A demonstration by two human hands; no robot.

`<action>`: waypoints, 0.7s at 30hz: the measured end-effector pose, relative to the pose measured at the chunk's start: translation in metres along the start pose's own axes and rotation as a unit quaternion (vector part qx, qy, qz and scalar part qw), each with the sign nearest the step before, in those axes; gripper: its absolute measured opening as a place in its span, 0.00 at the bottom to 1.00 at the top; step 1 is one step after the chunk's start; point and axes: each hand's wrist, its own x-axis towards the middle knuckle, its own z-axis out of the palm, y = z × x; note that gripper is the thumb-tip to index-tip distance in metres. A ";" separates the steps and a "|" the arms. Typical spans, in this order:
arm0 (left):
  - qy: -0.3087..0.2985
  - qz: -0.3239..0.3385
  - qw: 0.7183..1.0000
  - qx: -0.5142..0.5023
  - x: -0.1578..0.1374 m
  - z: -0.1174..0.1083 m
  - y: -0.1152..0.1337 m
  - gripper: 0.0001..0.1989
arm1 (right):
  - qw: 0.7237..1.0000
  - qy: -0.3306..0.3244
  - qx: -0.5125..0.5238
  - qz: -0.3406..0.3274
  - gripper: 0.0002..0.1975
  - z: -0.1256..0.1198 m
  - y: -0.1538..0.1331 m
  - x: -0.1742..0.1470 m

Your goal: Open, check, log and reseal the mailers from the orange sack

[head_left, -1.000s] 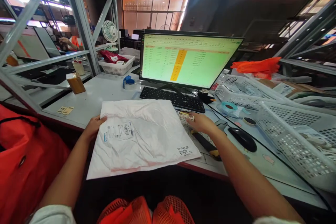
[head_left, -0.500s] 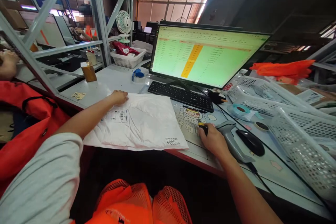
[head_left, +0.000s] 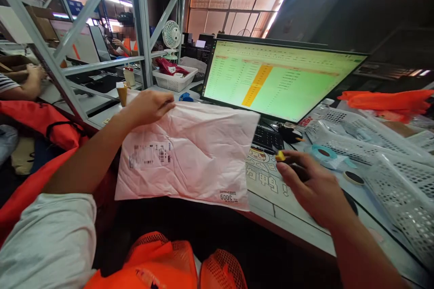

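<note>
A white poly mailer bag (head_left: 203, 158) is raised at its far edge, its near edge hanging over the front of the desk. A printed label shows on its left part, and the number 3009 reads upside down near its lower right corner. My left hand (head_left: 154, 106) pinches the bag's far edge close to the upper left corner. To the right of the bag, my right hand (head_left: 313, 185) is closed around a yellow and black utility knife (head_left: 280, 156), its tip pointing up and left. Most of the knife's handle is hidden in the fingers.
Behind the bag stand a monitor (head_left: 281, 81) and a keyboard (head_left: 267, 138). White perforated baskets (head_left: 389, 185), teal tape (head_left: 322, 153) and a black mouse partly behind my right hand are on the right. A metal frame (head_left: 140, 31) rises at left. Other people sit beyond it.
My left hand has lifted the mailer bag's far edge off the desk. My right hand has risen with the utility knife and moved right, away from the desk surface. The view has shifted slightly.
</note>
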 end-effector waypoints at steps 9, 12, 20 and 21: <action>0.073 0.109 0.987 0.096 -0.065 -0.066 0.123 0.12 | 0.952 -0.076 0.023 -0.296 0.15 -0.016 -0.160 0.023; 0.102 0.117 0.980 0.121 -0.075 -0.064 0.132 0.11 | 0.946 -0.075 -0.009 -0.315 0.15 -0.012 -0.174 0.019; 0.134 0.167 0.952 0.220 -0.084 -0.062 0.129 0.11 | 0.948 -0.056 -0.109 -0.293 0.18 -0.005 -0.168 0.028; 0.140 0.168 0.949 0.227 -0.087 -0.064 0.124 0.11 | 0.956 -0.055 -0.140 -0.253 0.18 -0.008 -0.145 0.036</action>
